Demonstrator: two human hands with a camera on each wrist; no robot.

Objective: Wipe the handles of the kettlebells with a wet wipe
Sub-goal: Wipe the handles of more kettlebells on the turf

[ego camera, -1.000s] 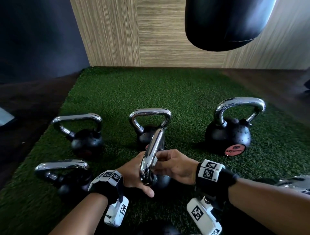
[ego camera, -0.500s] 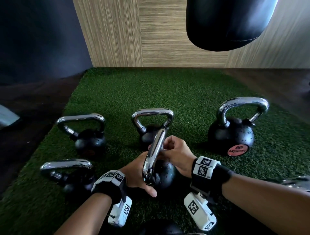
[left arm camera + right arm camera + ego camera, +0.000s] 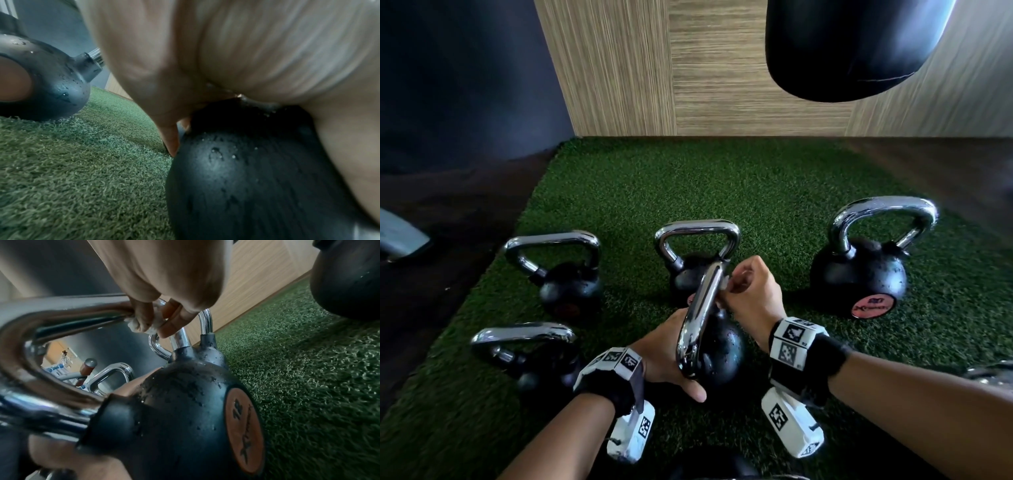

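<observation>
I am looking down at a green turf mat [image 3: 739, 192] lying on a dark floor [image 3: 448, 219], with several black kettlebells [image 3: 859, 274] sitting on the mat.

Green artificial turf mat [image 3: 739, 192] covered the floor centre; dark floor [image 3: 448, 219] bordered it on left and right; wood-grain panelled wall [image 3: 705, 68] stood behind, meeting the turf at its far edge; dark wall [image 3: 465, 75] to the left; black punching bag [image 3: 852, 44] hung at upper right, with a pale sheen on its right side.
</observation>
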